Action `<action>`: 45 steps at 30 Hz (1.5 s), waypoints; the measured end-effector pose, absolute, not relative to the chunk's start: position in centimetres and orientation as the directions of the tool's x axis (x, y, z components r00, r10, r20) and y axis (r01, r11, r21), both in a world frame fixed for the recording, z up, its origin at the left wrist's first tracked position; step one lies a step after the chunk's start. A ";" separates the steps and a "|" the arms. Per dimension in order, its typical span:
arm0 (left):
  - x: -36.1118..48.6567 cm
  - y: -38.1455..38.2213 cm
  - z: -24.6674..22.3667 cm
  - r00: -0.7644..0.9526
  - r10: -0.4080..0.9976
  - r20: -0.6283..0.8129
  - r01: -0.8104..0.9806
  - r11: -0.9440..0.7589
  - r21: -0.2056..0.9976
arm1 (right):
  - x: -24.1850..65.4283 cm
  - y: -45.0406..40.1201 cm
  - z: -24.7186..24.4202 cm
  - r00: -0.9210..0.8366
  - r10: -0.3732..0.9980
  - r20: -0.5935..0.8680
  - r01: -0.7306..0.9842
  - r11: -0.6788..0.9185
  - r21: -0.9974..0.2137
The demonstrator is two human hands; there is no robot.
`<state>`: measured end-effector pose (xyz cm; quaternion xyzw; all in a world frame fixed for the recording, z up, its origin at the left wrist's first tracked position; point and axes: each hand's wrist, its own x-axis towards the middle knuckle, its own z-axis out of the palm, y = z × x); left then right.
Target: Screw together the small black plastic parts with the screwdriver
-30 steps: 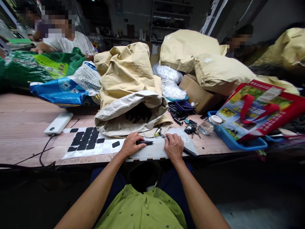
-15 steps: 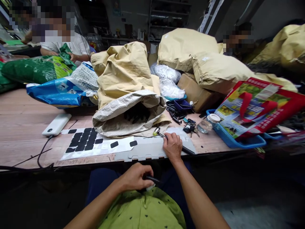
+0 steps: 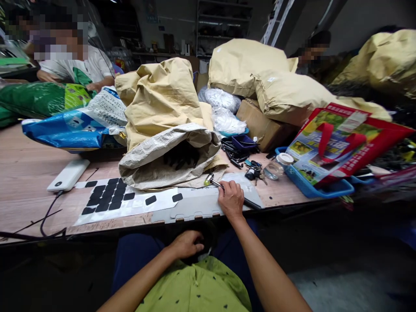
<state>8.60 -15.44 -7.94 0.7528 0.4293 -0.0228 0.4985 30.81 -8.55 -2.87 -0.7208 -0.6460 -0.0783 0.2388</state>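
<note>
Under the right hand [image 3: 231, 199], hammer [image 3: 217, 183], head [image 3: 208, 179] left of grip, handle [image 3: 252, 204] right

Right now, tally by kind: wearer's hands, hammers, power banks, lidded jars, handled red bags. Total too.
Left hand and right hand: 2
Hammer: 1
Power bank: 1
Lidded jar: 1
Handled red bag: 1
Total: 6

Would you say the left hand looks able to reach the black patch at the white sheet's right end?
Probably yes: the left hand would have to clear the table edge, but nothing covers the black patch.
</note>
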 end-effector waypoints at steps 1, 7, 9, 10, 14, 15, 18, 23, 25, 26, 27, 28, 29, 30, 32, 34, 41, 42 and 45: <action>8.4 -15.0 -6.4 0.684 0.581 -0.441 0.623 -0.149 0.768 | 30.8 -8.6 -2.9 0.153 0.894 0.420 0.969 -0.053 -0.241; 6.3 -6.6 2.4 0.696 0.683 -0.221 0.339 -0.041 0.940 | 30.8 -8.5 -3.0 0.149 0.888 0.435 0.968 -0.042 -0.247; 6.0 -2.6 3.3 0.370 0.928 -0.041 0.466 -0.148 0.872 | 30.8 -8.5 -3.1 0.148 0.887 0.437 0.968 -0.040 -0.247; 5.9 -0.7 3.3 0.192 0.981 0.038 0.582 -0.145 0.800 | 30.8 -8.5 -3.1 0.148 0.887 0.436 0.968 -0.040 -0.247; 6.3 4.0 2.3 -0.111 0.991 0.072 0.856 0.059 0.513 | 30.8 -8.5 -2.8 0.149 0.892 0.426 0.968 -0.044 -0.248; 6.4 4.5 2.0 -0.107 0.993 0.041 0.879 0.075 0.470 | 30.8 -8.6 -2.7 0.149 0.894 0.423 0.967 -0.043 -0.250; 6.2 4.4 1.4 -0.077 0.997 0.012 0.912 0.066 0.406 | 30.7 -8.6 -2.5 0.152 0.895 0.419 0.965 -0.044 -0.258; 4.2 1.0 1.4 0.073 0.976 0.204 0.869 -0.162 0.468 | 30.7 -8.6 -2.6 0.156 0.894 0.420 0.963 -0.044 -0.266; 3.9 -0.8 1.2 0.240 0.937 0.255 0.787 -0.341 0.514 | 30.8 -8.5 -2.7 0.157 0.893 0.421 0.963 -0.044 -0.265; 3.9 -1.8 1.0 0.326 0.910 0.258 0.741 -0.415 0.528 | 30.8 -8.5 -2.8 0.159 0.892 0.422 0.963 -0.047 -0.265; 4.1 -2.6 0.7 0.398 0.882 0.251 0.702 -0.469 0.535 | 30.8 -8.4 -2.8 0.162 0.891 0.424 0.963 -0.050 -0.264; 4.3 -3.3 0.3 0.449 0.860 0.242 0.676 -0.504 0.537 | 30.8 -8.4 -2.8 0.164 0.890 0.425 0.964 -0.052 -0.262; 4.6 -3.8 -0.2 0.471 0.849 0.240 0.663 -0.520 0.539 | 30.8 -8.4 -2.9 0.164 0.890 0.426 0.964 -0.052 -0.261; 4.9 -4.1 -0.7 0.471 0.847 0.246 0.656 -0.522 0.545 | 30.8 -8.4 -2.9 0.161 0.889 0.428 0.964 -0.049 -0.260; 5.4 -4.4 -1.6 0.437 0.858 0.270 0.641 -0.508 0.576 | 30.8 -8.5 -3.0 0.153 0.888 0.433 0.965 -0.041 -0.257; 5.6 -4.3 -2.3 0.404 0.870 0.283 0.619 -0.488 0.615 | 30.8 -8.4 -3.0 0.151 0.886 0.438 0.967 -0.039 -0.253; 5.2 -3.8 -2.5 0.374 0.890 0.259 0.554 -0.439 0.708 | 30.8 -8.7 -1.8 0.149 0.903 0.403 0.944 -0.009 -0.329; 5.1 -3.8 -2.5 0.368 0.894 0.253 0.544 -0.428 0.722 | 30.5 -9.0 -1.4 0.147 0.900 0.410 0.930 0.014 -0.366; 5.2 -3.8 -2.5 0.346 0.908 0.238 0.529 -0.398 0.750 | 28.8 -10.3 -0.2 0.121 0.894 0.432 0.853 0.129 -0.506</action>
